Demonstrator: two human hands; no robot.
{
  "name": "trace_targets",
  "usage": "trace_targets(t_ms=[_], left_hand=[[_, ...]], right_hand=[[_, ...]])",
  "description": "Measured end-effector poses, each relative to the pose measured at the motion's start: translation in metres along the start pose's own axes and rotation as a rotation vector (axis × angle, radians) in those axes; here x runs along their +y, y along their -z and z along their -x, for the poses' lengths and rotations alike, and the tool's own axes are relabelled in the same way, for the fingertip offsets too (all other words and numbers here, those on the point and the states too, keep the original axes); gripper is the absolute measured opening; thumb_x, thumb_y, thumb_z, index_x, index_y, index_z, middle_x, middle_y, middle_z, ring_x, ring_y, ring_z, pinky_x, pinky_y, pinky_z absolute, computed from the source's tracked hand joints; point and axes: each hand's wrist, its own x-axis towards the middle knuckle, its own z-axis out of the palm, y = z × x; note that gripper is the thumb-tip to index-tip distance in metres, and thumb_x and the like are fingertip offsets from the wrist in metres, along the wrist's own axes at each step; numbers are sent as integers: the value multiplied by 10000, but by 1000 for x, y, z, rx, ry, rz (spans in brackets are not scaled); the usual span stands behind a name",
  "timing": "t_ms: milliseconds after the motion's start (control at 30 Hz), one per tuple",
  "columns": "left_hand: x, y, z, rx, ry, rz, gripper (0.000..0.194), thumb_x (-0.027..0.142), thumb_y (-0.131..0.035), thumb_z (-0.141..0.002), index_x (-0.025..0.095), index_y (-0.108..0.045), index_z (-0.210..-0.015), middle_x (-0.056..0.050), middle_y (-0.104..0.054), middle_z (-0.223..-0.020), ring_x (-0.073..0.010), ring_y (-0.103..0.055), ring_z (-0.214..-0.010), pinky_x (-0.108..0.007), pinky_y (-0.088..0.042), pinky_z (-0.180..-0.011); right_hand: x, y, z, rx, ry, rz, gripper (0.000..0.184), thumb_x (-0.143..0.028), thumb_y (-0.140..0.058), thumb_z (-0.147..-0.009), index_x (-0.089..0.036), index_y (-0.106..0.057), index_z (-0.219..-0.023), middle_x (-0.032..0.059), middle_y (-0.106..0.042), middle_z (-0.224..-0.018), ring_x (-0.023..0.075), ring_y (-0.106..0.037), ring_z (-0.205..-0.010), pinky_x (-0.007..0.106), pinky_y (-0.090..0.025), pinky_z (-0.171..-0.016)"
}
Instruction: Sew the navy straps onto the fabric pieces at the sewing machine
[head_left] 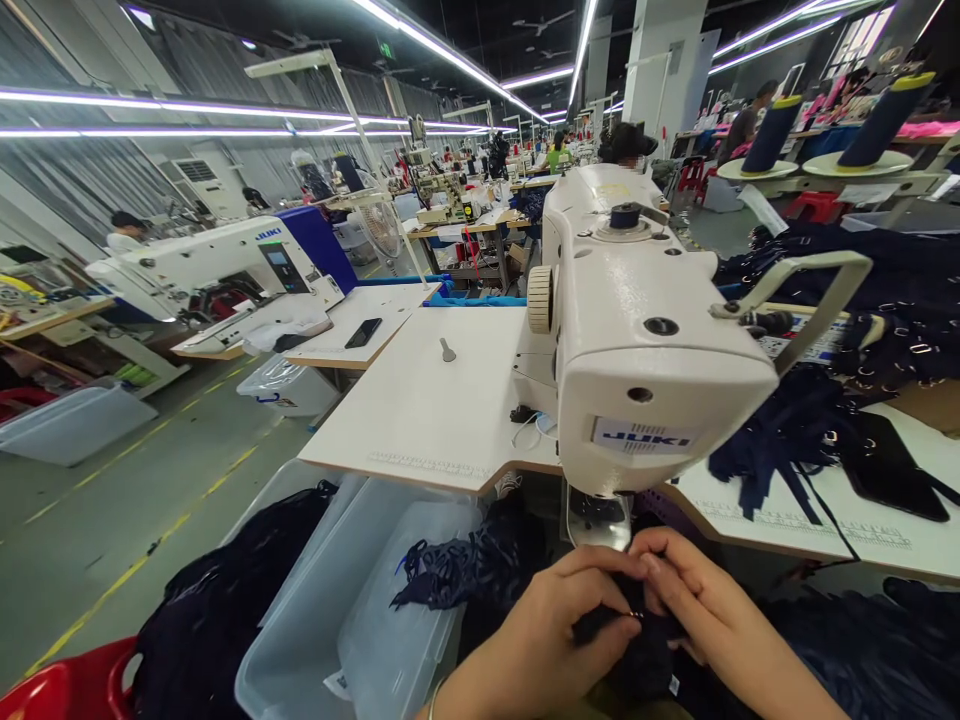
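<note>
To the left of the left hand (559, 625) stands a pale translucent bin (289, 635). In it lies a clear plastic bag (397, 600), crumpled along one side, and a bunch of dark navy strips (450, 572) reaches over the bag from the edge nearest the hand. Farther left, beyond the bin, a large navy heap (217, 600) rises above a red seat (75, 685); whether a container holds that heap is unclear. Well ahead and to the left of the hands sits a lidded clear box (289, 388), its contents too indistinct to name, and at the far left an open translucent tub (79, 425) rests on the floor.

The navy fabric piece (645, 655) is between the two hands, just below the metal plate (600, 518) under the sewing machine (652, 350). It looks soft, dark and bunched, with a small shiny bit beside the left thumb and a little white tag (673, 686) below the right hand (701, 590). The left hand pinches the fabric between thumb and fingers; the right hand pinches its upper part, thumb against forefinger, fingertips touching those of the left.
</note>
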Motion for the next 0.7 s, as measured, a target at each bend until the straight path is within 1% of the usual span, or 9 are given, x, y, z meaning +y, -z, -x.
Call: trace_targets(t_ms=[100, 200, 300, 333, 433, 467, 500, 600, 700], left_hand=[[0, 0, -2, 62, 72, 74, 85, 120, -666, -811, 178, -605, -795, -50, -673, -935, -152, -627, -885, -231, -472, -796], [-2, -3, -4, 133, 228, 188, 102, 132, -645, -792, 181, -558, -776, -37, -669, -925, -137, -613, -817, -224, -463, -745], [-6, -6, -3, 181, 303, 267, 136, 140, -627, -772, 185, -503, -739, -30, -665, -923, -136, -602, -812, -231, -453, -754], [-7, -7, -3, 199, 308, 281, 150, 149, -631, -769, 186, -492, -726, -28, -663, -912, -138, -599, -812, -234, -450, -760], [-9, -8, -3, 244, 329, 304, 171, 181, -641, -774, 187, -483, -708, -24, -658, -876, -137, -590, -788, -237, -450, -744], [-9, -9, -4, 258, 336, 304, 172, 187, -645, -775, 188, -486, -708, -23, -659, -869, -134, -589, -775, -233, -451, -730], [-9, -9, -4, 273, 337, 302, 171, 189, -648, -776, 189, -490, -710, -22, -663, -867, -133, -591, -769, -230, -453, -721], [-10, -12, -6, 308, 307, 319, 162, 188, -657, -786, 195, -503, -738, -20, -685, -883, -136, -623, -796, -234, -471, -751], [-12, -17, -6, 315, 262, 310, 152, 157, -666, -781, 199, -523, -755, -19, -707, -878, -147, -659, -826, -242, -491, -786]], right_hand=[[-1, 16, -3, 33, 170, 196, 315, -484, -526, -895, -243, -600, -1083, -24, -576, -695, 121, -577, -583, 187, -488, -507], [-3, 24, -8, 47, 325, 400, 221, -422, -654, -831, -270, -642, -990, 1, -646, -829, 154, -639, -722, 210, -526, -597], [-4, 23, -13, 56, 518, 496, 83, -358, -615, -881, -282, -635, -853, -7, -648, -804, 163, -633, -761, 236, -527, -642], [-2, 22, -14, 100, 597, 532, 85, -357, -612, -884, -287, -639, -845, -1, -647, -811, 177, -629, -782, 264, -528, -674], [11, 18, -10, 432, 782, 609, 103, -379, -654, -854, -300, -670, -916, 41, -645, -929, 250, -605, -942, 392, -486, -851], [17, 17, -7, 484, 821, 589, 122, -382, -628, -872, -299, -670, -950, 48, -645, -944, 259, -603, -960, 406, -476, -870], [24, 15, -4, 470, 842, 555, 149, -387, -578, -904, -294, -665, -982, 51, -652, -939, 256, -614, -949, 397, -484, -858], [39, 5, 1, 245, 790, 480, 312, -466, -436, -961, -269, -624, -1114, 55, -693, -953, 229, -665, -900, 318, -544, -761], [44, -9, 2, 305, 623, 408, 326, -497, -590, -876, -260, -622, -1099, 45, -691, -963, 205, -686, -859, 253, -574, -705]])
